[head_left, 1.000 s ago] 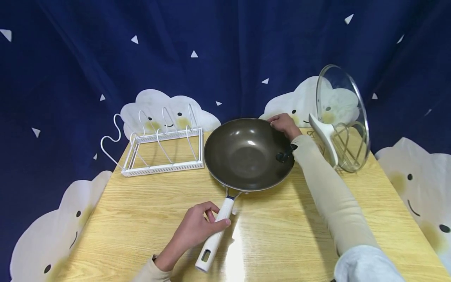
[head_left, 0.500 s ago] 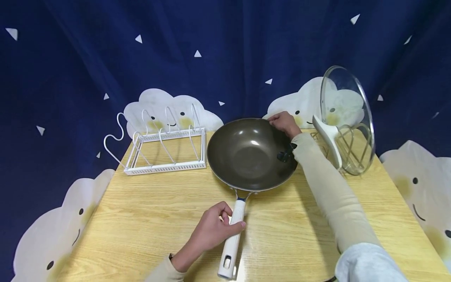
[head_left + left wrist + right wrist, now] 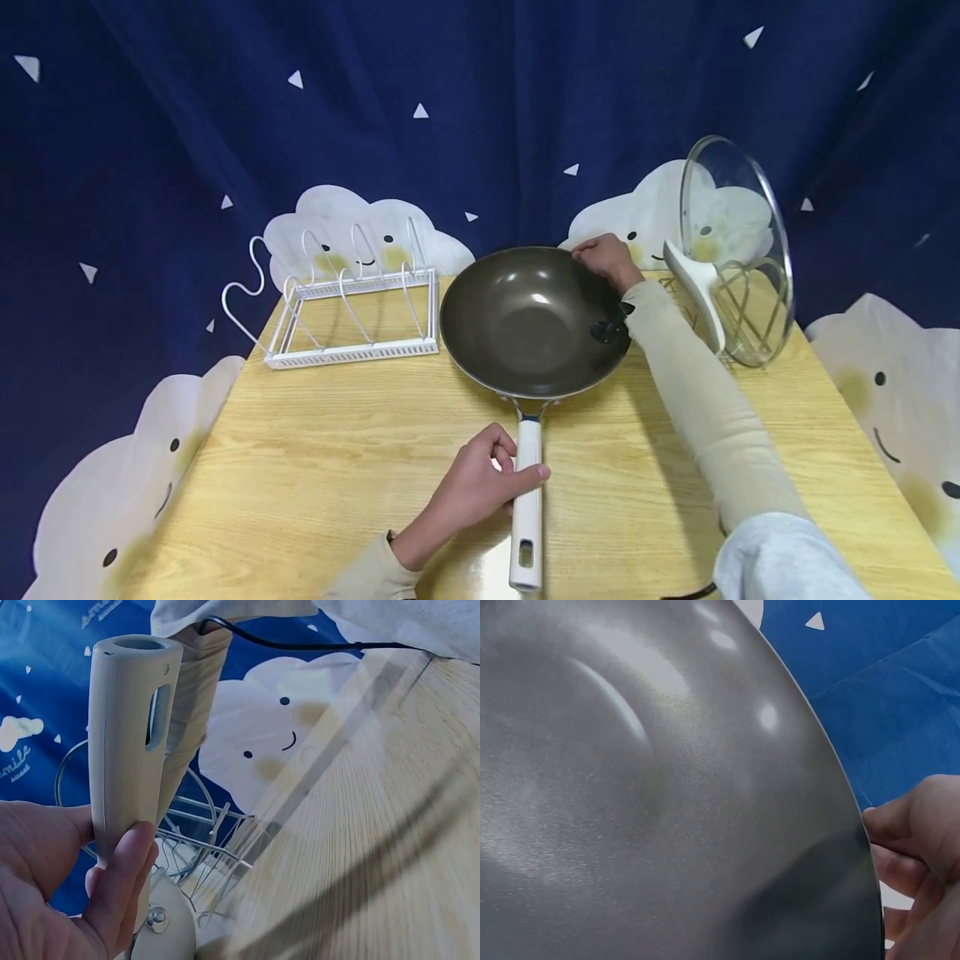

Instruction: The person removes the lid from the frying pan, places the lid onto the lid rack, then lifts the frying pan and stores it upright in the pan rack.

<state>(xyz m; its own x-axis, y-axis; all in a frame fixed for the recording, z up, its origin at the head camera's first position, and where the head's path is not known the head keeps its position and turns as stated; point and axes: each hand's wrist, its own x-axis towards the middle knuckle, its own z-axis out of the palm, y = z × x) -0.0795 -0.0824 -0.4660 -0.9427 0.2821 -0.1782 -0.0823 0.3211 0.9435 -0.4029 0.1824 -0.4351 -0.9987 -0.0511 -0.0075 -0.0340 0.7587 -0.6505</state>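
A deep frying pan [image 3: 517, 333] with a dark brown inside stands mid-table in the head view, its pale handle [image 3: 527, 517] toward me. My left hand [image 3: 480, 483] pinches that handle between thumb and fingers. The left wrist view shows the slotted handle end [image 3: 124, 735] rising above the left hand [image 3: 82, 877]. At the pan's far right rim, my right hand [image 3: 609, 260] grips the edge. Close up in the right wrist view, the right hand [image 3: 922, 855] has its fingers bent at the rim of the pan [image 3: 667, 787]; some fingertips are hidden behind it.
A white rack [image 3: 352, 354] with upright wire loops stands left of the pan. On the right, a glass lid [image 3: 720, 183] with a white handle [image 3: 701, 287] stands upright by a wire rack [image 3: 206, 850]. A black cable [image 3: 322, 647] runs beside the right sleeve.
The pan's handle has swung to the right, from slanting left to nearly straight toward me, my left hand moving with it. My right hand stays at the rim.
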